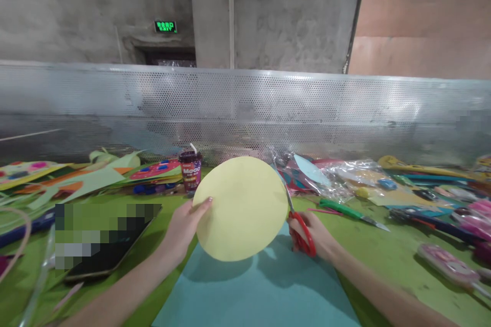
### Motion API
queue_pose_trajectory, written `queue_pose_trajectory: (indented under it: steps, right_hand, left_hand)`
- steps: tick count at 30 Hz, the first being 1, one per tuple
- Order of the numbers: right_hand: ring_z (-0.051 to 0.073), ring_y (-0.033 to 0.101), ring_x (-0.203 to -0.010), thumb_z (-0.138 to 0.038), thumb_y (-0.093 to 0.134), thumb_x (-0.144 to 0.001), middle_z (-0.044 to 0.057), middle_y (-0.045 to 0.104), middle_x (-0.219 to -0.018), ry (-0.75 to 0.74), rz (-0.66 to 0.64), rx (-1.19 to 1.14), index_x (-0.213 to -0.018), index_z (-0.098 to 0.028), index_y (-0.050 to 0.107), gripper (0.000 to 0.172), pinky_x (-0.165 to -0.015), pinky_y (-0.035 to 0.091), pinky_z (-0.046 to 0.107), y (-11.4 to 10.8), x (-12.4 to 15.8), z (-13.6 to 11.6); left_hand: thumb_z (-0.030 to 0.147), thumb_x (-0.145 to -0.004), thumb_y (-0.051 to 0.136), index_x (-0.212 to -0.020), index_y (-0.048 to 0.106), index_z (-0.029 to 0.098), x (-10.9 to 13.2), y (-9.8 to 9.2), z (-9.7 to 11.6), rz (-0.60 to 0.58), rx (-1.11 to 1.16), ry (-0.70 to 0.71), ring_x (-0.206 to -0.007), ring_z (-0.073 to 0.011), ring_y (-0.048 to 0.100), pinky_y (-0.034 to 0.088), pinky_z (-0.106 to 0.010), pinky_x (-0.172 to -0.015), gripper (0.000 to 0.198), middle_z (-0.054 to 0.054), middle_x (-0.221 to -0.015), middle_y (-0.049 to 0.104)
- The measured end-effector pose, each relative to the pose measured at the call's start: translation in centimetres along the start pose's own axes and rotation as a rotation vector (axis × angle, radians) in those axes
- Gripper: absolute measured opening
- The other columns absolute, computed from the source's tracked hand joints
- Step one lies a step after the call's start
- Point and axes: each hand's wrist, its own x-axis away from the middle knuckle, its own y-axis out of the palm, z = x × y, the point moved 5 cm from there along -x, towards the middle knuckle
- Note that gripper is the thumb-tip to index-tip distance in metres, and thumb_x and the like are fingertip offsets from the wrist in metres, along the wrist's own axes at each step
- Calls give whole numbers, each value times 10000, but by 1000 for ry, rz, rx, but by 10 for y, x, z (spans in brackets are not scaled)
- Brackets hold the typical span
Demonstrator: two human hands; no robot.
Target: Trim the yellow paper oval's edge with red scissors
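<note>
My left hand (187, 225) pinches the left edge of a pale yellow paper disc (243, 209), thumb on its near face. The disc is held up, tilted toward me, above a light blue sheet of paper (253, 286). In my right hand (310, 235) is a pair of red-handled scissors (304, 234), fingers wrapped round the loops. Its blades point up along the disc's right edge; whether they touch the paper, I cannot tell.
On the green tabletop (376, 271) a drink cup with a straw (191, 171) stands behind the disc. A dark tablet-like device (115, 250) lies left. At right are a green-handled utility knife (345, 209), plastic bags (345, 179) and craft pieces. A perforated metal panel (245, 102) borders the back.
</note>
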Motion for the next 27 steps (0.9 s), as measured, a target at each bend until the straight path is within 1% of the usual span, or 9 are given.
queue_pose_trajectory:
  steps: [4, 10, 16, 22, 27]
  right_hand:
    - [91, 483, -355, -268, 422, -691, -32, 491, -408, -20, 0, 4, -532, -163, 437, 190, -385, 391, 195, 0, -1, 2]
    - [95, 485, -351, -280, 429, -693, -39, 480, -402, 9, 20, 14, -510, -166, 422, 215, -379, 399, 201, 0, 0, 2]
    - [94, 481, -349, -286, 426, -686, -36, 480, -384, -1, 24, 34, -500, -169, 422, 219, -381, 392, 197, 1, 1, -3]
    - [94, 473, -336, -295, 430, -676, -37, 483, -378, 41, 57, 45, -492, -175, 415, 220, -365, 392, 202, 0, 2, -3]
    - [97, 469, -328, -299, 434, -686, -44, 467, -368, 38, 68, 44, -494, -177, 404, 230, -366, 409, 213, 0, 1, -3]
  left_hand:
    - [466, -636, 592, -942, 610, 140, 1, 0, 0, 12, -21, 2, -745, -247, 636, 495, -340, -655, 448, -101, -894, 679]
    - [455, -650, 586, -955, 600, 152, 2, 2, 3, -5, -6, 6, -782, -241, 631, 499, -323, -656, 430, -96, -950, 664]
    - [449, -633, 598, -926, 617, 138, 2, 2, 4, 13, -7, 3, -755, -248, 636, 500, -331, -650, 427, -98, -874, 684]
    - [440, -654, 586, -914, 618, 152, 3, 2, 4, 1, -3, 17, -769, -243, 635, 503, -321, -646, 389, -89, -892, 682]
    - [435, -659, 586, -928, 615, 153, 4, 3, 4, -16, 2, 7, -767, -243, 634, 500, -323, -656, 391, -92, -924, 674]
